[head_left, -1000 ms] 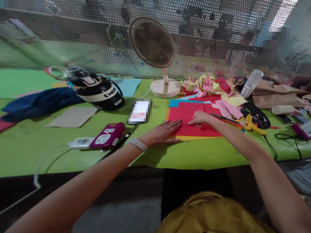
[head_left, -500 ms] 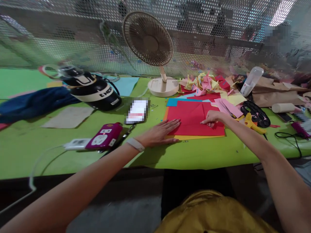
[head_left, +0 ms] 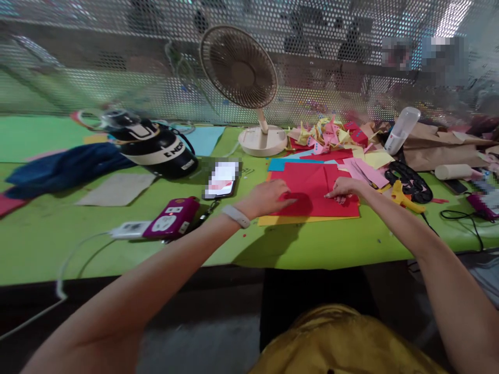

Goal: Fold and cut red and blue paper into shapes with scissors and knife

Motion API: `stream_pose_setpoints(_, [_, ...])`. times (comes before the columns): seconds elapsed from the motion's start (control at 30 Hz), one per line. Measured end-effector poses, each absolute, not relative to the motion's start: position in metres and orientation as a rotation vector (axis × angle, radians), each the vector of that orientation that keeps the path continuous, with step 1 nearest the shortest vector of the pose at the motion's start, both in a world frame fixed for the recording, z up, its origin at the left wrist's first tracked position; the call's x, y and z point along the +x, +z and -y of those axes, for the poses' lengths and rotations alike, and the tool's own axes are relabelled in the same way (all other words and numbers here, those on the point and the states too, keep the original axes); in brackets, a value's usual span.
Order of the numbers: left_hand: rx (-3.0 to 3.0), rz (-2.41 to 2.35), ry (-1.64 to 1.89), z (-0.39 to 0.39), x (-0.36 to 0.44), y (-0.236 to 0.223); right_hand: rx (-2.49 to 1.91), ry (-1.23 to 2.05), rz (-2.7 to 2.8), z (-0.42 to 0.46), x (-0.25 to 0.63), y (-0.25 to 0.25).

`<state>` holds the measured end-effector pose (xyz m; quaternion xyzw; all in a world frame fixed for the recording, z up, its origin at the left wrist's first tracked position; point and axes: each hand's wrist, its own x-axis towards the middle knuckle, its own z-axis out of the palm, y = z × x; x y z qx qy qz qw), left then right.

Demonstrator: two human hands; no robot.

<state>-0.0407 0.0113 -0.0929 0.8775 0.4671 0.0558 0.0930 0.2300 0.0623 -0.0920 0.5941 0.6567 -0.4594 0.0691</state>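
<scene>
A sheet of red paper (head_left: 300,176) lies over orange-yellow sheets (head_left: 268,221) on the green-covered table. Above the red sheet's left side is my left hand (head_left: 268,197), open, with thumb and index finger apart and pointing right; its other fingers are partly hidden. On the sheet's right half rests my right hand (head_left: 343,190), its fingers curled closed and the thumb side against the paper. Nothing shows between those fingers. A faint crease line runs across the red surface between the hands. Behind it, part of a blue sheet (head_left: 280,164) sticks out.
A white fan (head_left: 265,141) stands at the back beside a heap of paper scraps (head_left: 327,136). Left are a black bottle (head_left: 159,153), a phone (head_left: 223,179) and a purple power strip (head_left: 171,218). Right lie pink paper (head_left: 364,171), a yellow glue gun (head_left: 403,197) and black tape-like loops (head_left: 413,182).
My right hand slid right along the red paper, then stayed there. My left hand, flat on the paper's left edge before, has lifted and bent its fingers. The sheet stayed in place.
</scene>
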Motion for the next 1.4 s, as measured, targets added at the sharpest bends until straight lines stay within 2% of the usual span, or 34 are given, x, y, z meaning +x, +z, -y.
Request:
stream_pose_setpoints(0.1, [2.367,-1.493,0.195,-0.021,-0.008,-0.085,1.790,-1.370,-1.979,-0.062,0.231,-0.093])
stream_pose_setpoints(0.23, [1.928,-1.363,0.089,-0.032,0.024,-0.091,1.801,-1.362,-1.986,-0.060,0.231,-0.093])
stream_pose_setpoints(0.37, [1.764,-1.343,-0.011,-0.043,0.033,-0.100,1.806,-1.379,-1.980,-0.060,0.232,-0.093])
stream_pose_setpoints(0.87, [1.778,-1.384,-0.210,-0.048,-0.045,-0.101,1.789,-1.506,-1.939,-0.064,0.240,-0.101])
stream_pose_setpoints(1.2, [1.702,-1.449,-0.155,-0.042,-0.078,-0.106,1.899,-1.583,-2.063,-0.039,0.246,-0.088])
stream_pose_setpoints(1.27, [1.700,-1.493,-0.013,-0.040,-0.079,-0.106,1.999,-1.418,-2.258,-0.029,0.256,-0.084])
stream_pose_setpoints(1.3, [1.707,-1.527,0.125,-0.038,-0.078,-0.106,2.075,-1.230,-2.383,-0.024,0.263,-0.082])
stream_pose_setpoints(1.4, [1.830,-1.615,0.621,-0.030,-0.066,-0.108,2.246,-0.409,-2.552,-0.011,0.287,-0.084])
